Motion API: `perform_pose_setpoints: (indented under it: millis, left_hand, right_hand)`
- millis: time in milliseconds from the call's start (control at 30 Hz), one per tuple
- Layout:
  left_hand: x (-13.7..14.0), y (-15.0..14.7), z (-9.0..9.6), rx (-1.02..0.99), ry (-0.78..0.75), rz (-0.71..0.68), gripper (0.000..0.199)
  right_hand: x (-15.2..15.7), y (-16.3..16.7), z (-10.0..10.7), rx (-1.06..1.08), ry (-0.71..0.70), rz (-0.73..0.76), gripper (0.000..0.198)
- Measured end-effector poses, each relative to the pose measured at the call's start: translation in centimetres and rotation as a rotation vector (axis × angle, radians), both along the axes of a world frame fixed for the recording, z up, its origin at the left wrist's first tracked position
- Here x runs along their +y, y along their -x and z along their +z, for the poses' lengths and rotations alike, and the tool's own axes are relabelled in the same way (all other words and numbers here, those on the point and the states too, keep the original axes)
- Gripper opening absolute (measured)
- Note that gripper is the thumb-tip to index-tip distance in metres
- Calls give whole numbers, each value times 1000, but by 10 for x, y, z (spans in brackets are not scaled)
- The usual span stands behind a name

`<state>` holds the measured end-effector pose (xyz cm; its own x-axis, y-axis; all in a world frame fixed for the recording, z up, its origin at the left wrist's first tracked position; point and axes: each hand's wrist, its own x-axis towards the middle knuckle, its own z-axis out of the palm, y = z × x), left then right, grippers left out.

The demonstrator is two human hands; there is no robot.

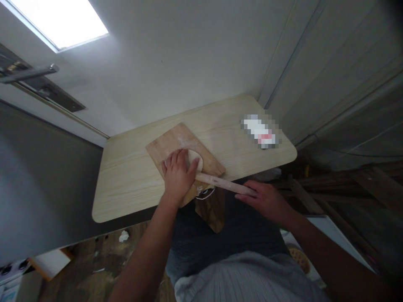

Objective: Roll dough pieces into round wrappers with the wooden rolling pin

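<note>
A pale, round, flattened piece of dough (195, 160) lies on a wooden cutting board (170, 140). My left hand (179, 174) rests over the dough's left side, thumb on its near part and fingers curved along the far-left edge, partly hiding it. In my right hand (264, 199) is the right end of a light wooden rolling pin (225, 183), fingers wrapped round it. The pin slants across the board's near-right edge, its left end close to the dough and my left thumb. Flour marks the board's surface.
The board lies askew on a light wood-grain table (122, 180) with rounded corners, set against a white door. A pixelated object (260, 132) lies at the table's right. A darker wooden piece (212, 212) and a metal ring sit below the near edge. The door handle (30, 74) projects at upper left.
</note>
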<state>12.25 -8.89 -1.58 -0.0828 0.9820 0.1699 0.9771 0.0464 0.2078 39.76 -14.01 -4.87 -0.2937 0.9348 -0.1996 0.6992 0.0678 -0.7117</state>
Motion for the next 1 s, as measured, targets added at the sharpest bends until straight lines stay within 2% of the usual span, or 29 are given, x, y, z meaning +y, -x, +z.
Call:
perform_pose_setpoints:
  millis: [200, 267, 400, 633, 733, 1000]
  left_hand:
    - [-1, 18, 6, 53, -61, 111, 51]
    - [-4, 17, 11, 89, -40, 130, 60]
    - [-6, 8, 19, 131, 63, 58, 80]
    - [3, 5, 23, 144, 140, 23, 80]
    - [8, 15, 24, 124, 186, -63, 82]
    - [22, 40, 28, -19, 249, -491, 78]
  right_hand:
    - [0, -15, 1, 20, 15, -108, 38]
    - [2, -20, 2, 18, -3, -160, 38]
    - [6, -24, 7, -10, -26, -245, 37]
    - [7, -18, 4, -28, -43, -172, 40]
    - [5, -17, -1, -20, -48, -162, 40]
    - [0, -11, 1, 21, -50, -122, 36]
